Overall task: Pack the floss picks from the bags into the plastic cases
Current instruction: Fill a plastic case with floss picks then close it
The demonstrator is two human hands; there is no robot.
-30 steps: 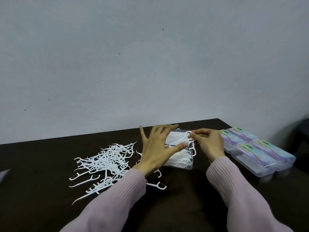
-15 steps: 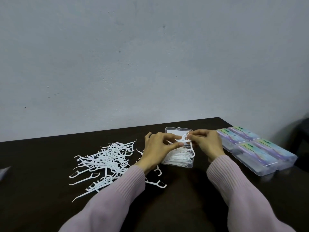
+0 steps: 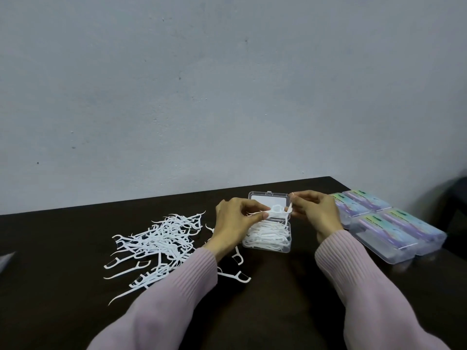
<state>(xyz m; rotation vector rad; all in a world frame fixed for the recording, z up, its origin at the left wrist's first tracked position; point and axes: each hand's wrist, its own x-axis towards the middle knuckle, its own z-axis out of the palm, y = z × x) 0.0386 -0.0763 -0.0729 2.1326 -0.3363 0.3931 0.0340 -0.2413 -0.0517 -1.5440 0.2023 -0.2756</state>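
Pinching a small bunch of floss picks between both hands, left hand and right hand align it above the open case, presumably so it drops in flat.

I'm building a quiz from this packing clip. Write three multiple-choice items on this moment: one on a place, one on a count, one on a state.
1. Where does the loose heap of white plastic floss picks lie on the dark brown table?
A. left of the open clear plastic case
B. right of it
C. inside the lid

2. How many closed clear cases with purple-green labels sit at the right?
A. two
B. four
C. six

3. What is the state of the case between the left hand and the right hand?
A. shut and latched
B. open and empty
C. open and holding picks

Answers:
1 A: the heap spreads out past the left wrist, away from the case.
2 B: they stand two by two.
3 C: the lid lies back and white picks fill the base, while both hands pinch a few picks above it.
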